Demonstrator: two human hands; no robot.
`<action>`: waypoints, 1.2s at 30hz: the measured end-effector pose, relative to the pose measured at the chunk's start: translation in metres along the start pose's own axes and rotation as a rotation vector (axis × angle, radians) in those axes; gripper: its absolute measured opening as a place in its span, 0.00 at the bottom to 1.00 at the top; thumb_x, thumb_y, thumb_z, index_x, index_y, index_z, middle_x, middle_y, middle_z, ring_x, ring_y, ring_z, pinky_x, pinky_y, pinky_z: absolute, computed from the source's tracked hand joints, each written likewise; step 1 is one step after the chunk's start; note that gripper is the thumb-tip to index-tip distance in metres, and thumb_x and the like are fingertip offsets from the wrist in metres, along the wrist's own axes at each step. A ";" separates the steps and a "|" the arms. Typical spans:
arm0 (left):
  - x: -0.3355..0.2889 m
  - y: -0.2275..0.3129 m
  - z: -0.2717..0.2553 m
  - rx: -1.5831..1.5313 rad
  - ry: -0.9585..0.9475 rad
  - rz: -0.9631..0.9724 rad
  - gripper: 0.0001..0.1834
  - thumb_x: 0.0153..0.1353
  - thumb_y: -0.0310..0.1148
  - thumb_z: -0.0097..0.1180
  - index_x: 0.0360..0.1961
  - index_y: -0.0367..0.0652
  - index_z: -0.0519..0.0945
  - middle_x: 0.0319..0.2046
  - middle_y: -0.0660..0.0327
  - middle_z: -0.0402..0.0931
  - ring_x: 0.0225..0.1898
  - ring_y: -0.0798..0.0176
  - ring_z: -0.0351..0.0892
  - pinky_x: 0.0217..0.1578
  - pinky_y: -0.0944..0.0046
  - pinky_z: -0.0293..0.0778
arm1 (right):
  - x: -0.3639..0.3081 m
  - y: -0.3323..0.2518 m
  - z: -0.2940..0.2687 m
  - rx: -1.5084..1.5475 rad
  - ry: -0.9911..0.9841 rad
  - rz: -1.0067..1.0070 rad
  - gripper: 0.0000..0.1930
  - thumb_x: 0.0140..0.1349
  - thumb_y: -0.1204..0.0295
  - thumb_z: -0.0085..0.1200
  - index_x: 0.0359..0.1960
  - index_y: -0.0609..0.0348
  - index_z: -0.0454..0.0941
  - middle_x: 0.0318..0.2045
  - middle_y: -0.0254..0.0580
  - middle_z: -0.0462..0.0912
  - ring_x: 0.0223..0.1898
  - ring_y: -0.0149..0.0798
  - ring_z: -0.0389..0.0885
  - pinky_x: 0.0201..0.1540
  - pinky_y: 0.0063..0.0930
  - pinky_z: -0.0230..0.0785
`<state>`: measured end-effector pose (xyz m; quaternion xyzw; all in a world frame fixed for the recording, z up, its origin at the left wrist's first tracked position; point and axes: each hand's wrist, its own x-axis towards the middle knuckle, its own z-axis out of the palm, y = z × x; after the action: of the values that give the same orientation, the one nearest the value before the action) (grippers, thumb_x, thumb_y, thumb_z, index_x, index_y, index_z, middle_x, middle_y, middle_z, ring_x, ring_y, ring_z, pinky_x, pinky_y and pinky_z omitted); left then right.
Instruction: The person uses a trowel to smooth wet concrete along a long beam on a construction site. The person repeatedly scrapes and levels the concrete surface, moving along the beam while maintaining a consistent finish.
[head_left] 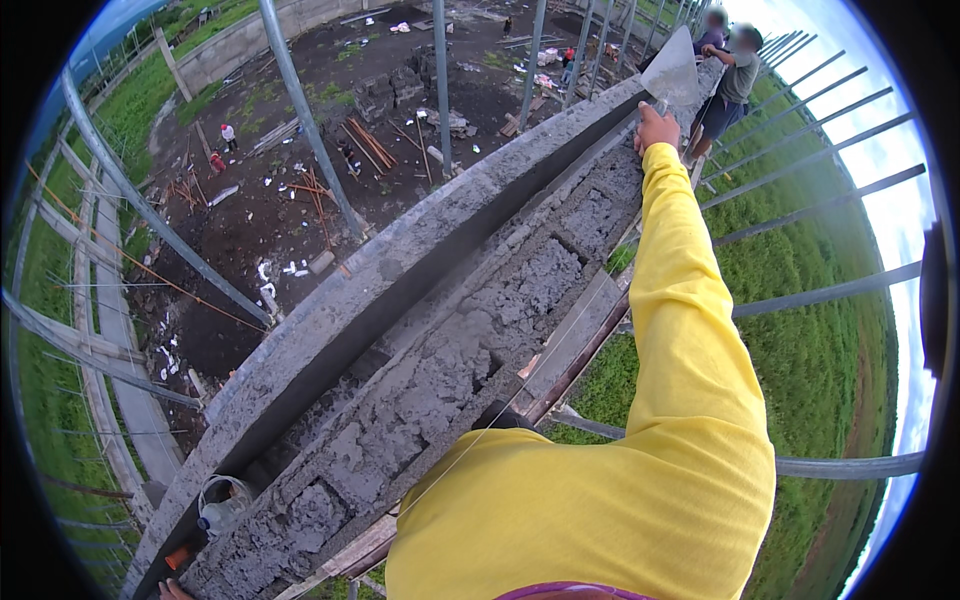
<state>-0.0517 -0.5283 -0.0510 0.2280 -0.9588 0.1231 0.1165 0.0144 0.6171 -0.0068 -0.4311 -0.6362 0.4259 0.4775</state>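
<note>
My right arm, in a yellow sleeve, reaches far forward along the wall. At its end my right hand (pixel 657 128) is closed around the handle of a trowel (pixel 673 72), whose pale pointed blade is tilted upward. Below it runs a row of hollow blocks covered with rough wet mortar (pixel 430 385). At the lower left edge only the fingers of my left hand (pixel 173 591) show, stretched out near the end of the mortared row, with nothing seen in them.
A deep gap separates the mortared row from a grey concrete beam (pixel 390 255). A clear plastic jug (pixel 222 508) sits in it, near an orange pipe end (pixel 178 557). Metal posts (pixel 442 90) line the far side. Two people (pixel 738 70) stand at the wall's far end. The ground lies far below.
</note>
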 end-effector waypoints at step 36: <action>0.004 0.003 0.000 0.026 -0.034 -0.041 0.30 0.70 0.61 0.46 0.63 0.55 0.79 0.58 0.55 0.78 0.56 0.45 0.79 0.55 0.48 0.75 | -0.001 -0.001 0.000 0.000 0.015 0.006 0.20 0.63 0.59 0.62 0.41 0.64 0.71 0.15 0.41 0.73 0.09 0.37 0.70 0.10 0.33 0.58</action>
<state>-0.0566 -0.5275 -0.0498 0.2514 -0.9541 0.1289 0.0997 0.0147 0.6156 -0.0063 -0.4362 -0.6315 0.4239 0.4809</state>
